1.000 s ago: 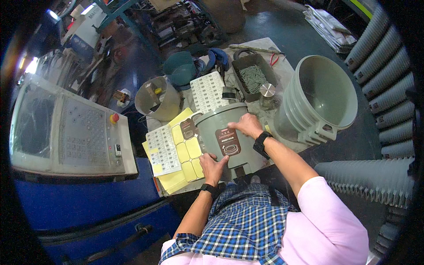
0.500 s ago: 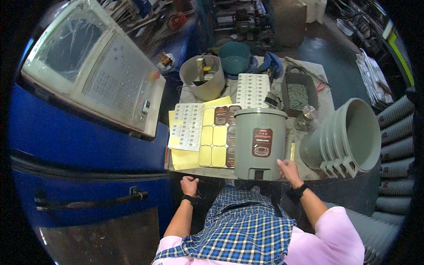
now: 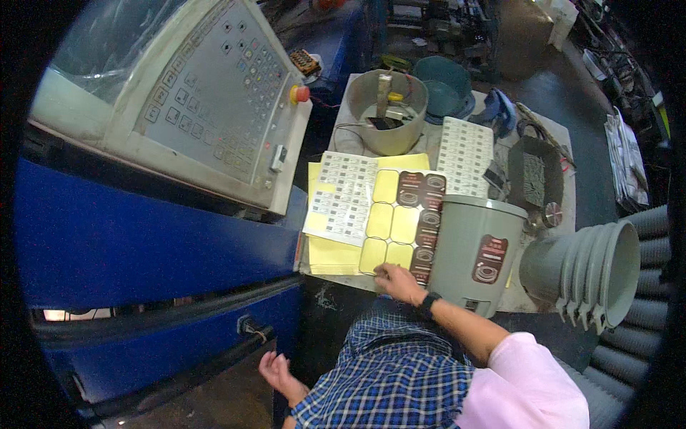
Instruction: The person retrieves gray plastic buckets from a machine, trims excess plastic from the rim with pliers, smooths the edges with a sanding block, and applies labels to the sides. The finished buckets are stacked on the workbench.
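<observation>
My right hand reaches across my front to the lower edge of a label sheet. Its fingers are loosely bent and apart, and I see nothing in them. The sheet has bare yellow backing on its left part and brown printed stickers on its right. Low at the left, beside the blue machine, my left hand hangs open with fingers a little curled and nothing in it. A grey-green plastic bin, with a brown sticker on its side, stands at the table's near edge, right of my right hand.
A control panel with a red button juts in at the left. White printed sheets lie on yellow paper. Behind stand a translucent bucket and a dark green tub. Nested bins lie at the right, near a box of small parts.
My right hand has left the bin's right side and swung left to the label sheet. My left hand has dropped lower and opened. The view has turned left.
</observation>
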`<state>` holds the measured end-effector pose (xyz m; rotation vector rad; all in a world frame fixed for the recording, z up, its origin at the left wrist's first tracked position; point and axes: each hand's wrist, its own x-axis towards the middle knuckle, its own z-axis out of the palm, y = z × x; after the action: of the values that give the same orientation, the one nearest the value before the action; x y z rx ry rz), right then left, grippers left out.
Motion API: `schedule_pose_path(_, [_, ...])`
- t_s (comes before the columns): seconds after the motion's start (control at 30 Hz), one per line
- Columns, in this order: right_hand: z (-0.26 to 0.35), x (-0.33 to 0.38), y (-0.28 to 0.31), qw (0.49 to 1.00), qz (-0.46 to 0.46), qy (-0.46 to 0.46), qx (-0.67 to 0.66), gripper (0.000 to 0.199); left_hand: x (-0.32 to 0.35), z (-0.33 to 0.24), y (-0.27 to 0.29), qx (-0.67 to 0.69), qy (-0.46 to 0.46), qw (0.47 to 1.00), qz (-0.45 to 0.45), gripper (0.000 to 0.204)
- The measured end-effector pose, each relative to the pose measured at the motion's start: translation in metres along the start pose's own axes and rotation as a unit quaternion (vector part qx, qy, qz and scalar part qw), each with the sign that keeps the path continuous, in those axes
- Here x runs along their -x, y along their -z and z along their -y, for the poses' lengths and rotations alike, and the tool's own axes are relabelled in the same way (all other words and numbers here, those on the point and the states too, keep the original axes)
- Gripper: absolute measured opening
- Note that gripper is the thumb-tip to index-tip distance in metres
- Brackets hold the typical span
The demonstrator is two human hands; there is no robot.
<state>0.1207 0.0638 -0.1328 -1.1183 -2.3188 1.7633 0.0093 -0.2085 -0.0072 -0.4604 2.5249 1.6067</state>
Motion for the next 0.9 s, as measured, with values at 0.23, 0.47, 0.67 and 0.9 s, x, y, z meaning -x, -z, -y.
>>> schedule_pose_path(0.23, [-0.020,-0.122,-0.043,0.973,-0.015,-0.001,0.229,0.044,-0.031,-0.082,0.005,0.079,-0.304,0.949,0.024,0.028])
schedule_pose_path(0.47, [-0.029,-0.153,-0.084,0.892,-0.082,0.056,0.441,0.046,-0.055,-0.099,-0.004,0.125,-0.232,0.941,0.213,0.002])
schedule_pose_path(0.67, [-0.039,-0.159,-0.080,0.861,-0.107,0.123,0.482,0.033,-0.050,-0.087,-0.002,0.173,-0.200,0.950,0.168,0.004])
schedule_pose_path(0.9, [-0.030,-0.173,-0.070,0.877,-0.074,0.116,0.461,0.018,-0.048,-0.083,0.014,0.038,-0.282,0.945,0.159,0.001])
